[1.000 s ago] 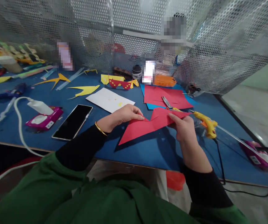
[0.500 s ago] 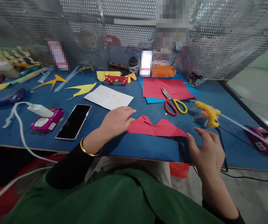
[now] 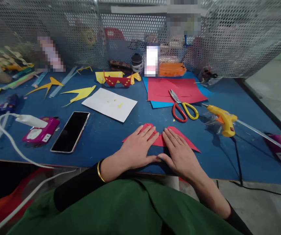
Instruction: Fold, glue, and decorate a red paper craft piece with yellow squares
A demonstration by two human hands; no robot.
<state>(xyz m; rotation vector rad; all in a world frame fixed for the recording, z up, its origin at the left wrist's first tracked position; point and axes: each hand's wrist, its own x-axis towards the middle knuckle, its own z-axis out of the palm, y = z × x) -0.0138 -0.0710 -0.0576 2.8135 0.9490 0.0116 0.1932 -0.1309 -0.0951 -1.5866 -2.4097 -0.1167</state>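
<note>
A folded piece of red paper [image 3: 187, 142] lies near the front edge of the blue table, partly covered by both hands. On its left half my left hand [image 3: 137, 147] rests flat, fingers stretched out. My right hand [image 3: 181, 150] lies flat on the right half, fingers extended. The two thumbs meet or nearly meet below the paper's front edge. Beyond the hands are scissors [image 3: 179, 107] with one red and one yellow handle, spread open. To the right lies a yellow glue gun [image 3: 222, 119] with a clear glue stick in it.
White paper [image 3: 109, 104] with yellow scraps lies at centre left, near a phone [image 3: 70, 132] and a purple power socket [image 3: 41, 130]. Red and blue sheets [image 3: 160, 89] are stacked behind the scissors. Red paper glasses [image 3: 118, 80] stand at the back. A metal mesh [image 3: 130, 21] bounds the table.
Both hands have come inward from the sides of the red paper and now lie flat on it. The view has shifted slightly.
</note>
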